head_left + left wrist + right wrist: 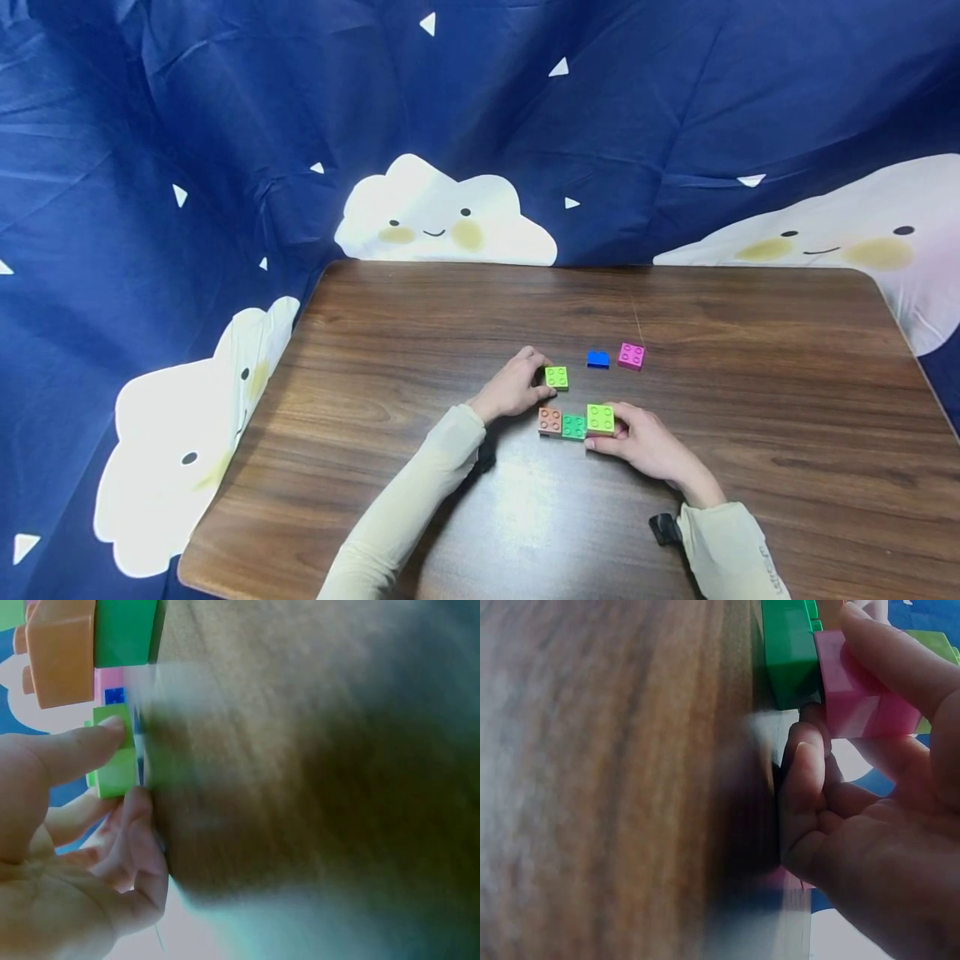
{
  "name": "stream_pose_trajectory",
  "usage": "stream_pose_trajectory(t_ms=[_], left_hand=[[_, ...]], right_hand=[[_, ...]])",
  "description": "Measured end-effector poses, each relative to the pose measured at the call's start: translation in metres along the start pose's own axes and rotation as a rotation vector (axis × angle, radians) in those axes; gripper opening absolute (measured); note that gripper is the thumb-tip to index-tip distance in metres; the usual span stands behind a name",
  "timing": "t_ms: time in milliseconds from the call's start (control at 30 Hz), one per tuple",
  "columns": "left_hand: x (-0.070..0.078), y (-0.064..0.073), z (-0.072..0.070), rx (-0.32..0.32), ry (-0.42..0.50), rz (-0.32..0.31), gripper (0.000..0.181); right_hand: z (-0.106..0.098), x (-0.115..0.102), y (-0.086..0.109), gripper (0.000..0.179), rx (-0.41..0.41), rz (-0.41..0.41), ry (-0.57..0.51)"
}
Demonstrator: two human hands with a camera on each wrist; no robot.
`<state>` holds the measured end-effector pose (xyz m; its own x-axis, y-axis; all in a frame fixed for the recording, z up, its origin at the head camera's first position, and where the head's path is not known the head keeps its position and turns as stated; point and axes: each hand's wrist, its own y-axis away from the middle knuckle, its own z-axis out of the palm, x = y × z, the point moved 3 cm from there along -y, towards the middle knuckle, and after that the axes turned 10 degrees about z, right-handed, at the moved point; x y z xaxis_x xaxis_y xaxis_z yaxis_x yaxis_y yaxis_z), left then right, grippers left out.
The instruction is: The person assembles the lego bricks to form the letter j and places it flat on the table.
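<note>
My left hand (517, 387) pinches a light green building block (557, 377), thumb on its near side and fingers on the far side. The left wrist view shows this block (116, 766) low over the table. My right hand (651, 440) grips a pink block (870, 694) that carries another light green block (600, 418) on its studs; the head view hides the pink one underneath. This pair overlaps the right end of a green block (573, 426). An orange block (550, 420) sits against the green block's left side.
Beyond the hands, a small blue block (597, 359) and a separate pink block (632, 356) lie on the brown wooden table (420, 333). A blue curtain (600, 125) with cloud faces hangs along the table's back and left edges.
</note>
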<state>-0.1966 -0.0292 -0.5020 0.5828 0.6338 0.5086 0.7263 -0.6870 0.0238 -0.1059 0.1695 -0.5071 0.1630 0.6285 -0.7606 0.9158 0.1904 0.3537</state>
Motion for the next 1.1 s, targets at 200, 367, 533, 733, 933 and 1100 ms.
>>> stream_pose_trajectory(t_ms=[200,367,533,733,933,1100], left_hand=[[-0.002,0.0,-0.003,0.019,0.018,-0.022,0.041],[-0.004,0.0,-0.003,0.035,0.044,-0.034,0.042],[-0.004,0.002,-0.006,0.053,0.086,-0.041,0.043],[-0.002,0.005,-0.012,0.09,0.158,-0.066,0.043],[0.004,0.006,-0.018,0.122,0.185,-0.06,0.041],[0.009,0.008,-0.023,0.146,0.199,-0.033,0.04]], right_hand=[[-0.001,-0.001,0.0,0.038,-0.004,0.003,-0.003],[-0.001,-0.001,-0.001,0.04,-0.006,0.007,0.001],[-0.001,0.0,-0.001,0.04,-0.006,0.01,0.002],[0.0,0.0,0.0,0.037,0.005,0.005,-0.006],[0.0,-0.001,0.002,0.035,0.019,-0.021,-0.016],[0.0,-0.001,0.002,0.034,0.015,-0.021,-0.017]])
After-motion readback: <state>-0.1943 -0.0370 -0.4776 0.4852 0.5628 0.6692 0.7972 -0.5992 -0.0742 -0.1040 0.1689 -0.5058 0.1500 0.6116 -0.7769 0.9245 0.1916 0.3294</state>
